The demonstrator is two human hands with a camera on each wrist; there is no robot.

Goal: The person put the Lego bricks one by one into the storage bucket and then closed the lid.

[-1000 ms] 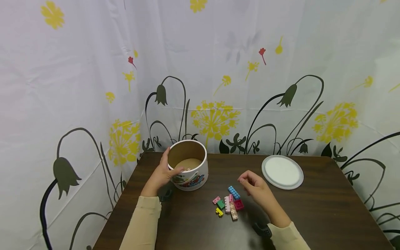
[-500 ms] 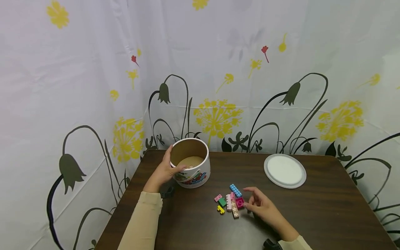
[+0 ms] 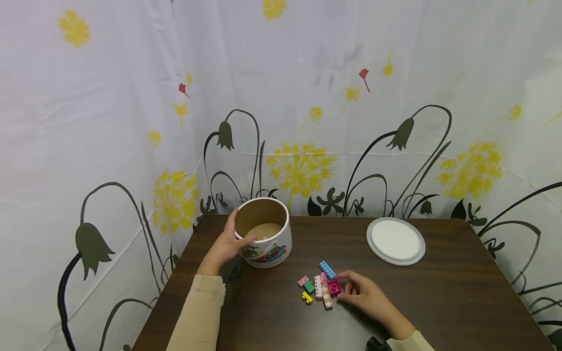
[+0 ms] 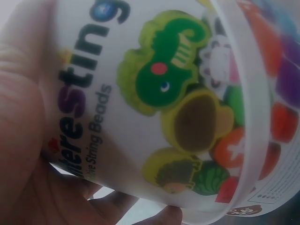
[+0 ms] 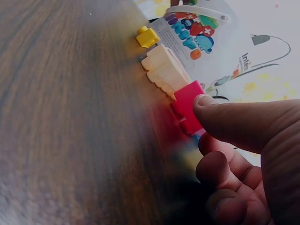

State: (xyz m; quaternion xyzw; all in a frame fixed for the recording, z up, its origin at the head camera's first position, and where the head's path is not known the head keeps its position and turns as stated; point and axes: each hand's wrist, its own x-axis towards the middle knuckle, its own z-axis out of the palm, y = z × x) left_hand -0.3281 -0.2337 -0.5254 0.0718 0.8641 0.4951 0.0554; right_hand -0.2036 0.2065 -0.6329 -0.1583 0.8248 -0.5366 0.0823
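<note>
My left hand grips the near left rim of a white round bucket, its thumb over the rim. Printed beads and lettering cover the bucket wall in the left wrist view. My right hand pinches a magenta toy brick between thumb and index finger at the right of a small brick pile. In the right wrist view the thumb tip lies on that magenta brick, which sits on the table; the index fingertip is hidden there. Beside it lie a peach brick and a blue brick.
Also in the pile are a green brick, a yellow brick and several pink ones, such as the long pink brick. A white round lid lies at the back right of the dark table. Behind hangs a flowered curtain.
My right hand has moved down and closed in from the upper right of the pile to the magenta brick. The left hand keeps its grip on the bucket.
</note>
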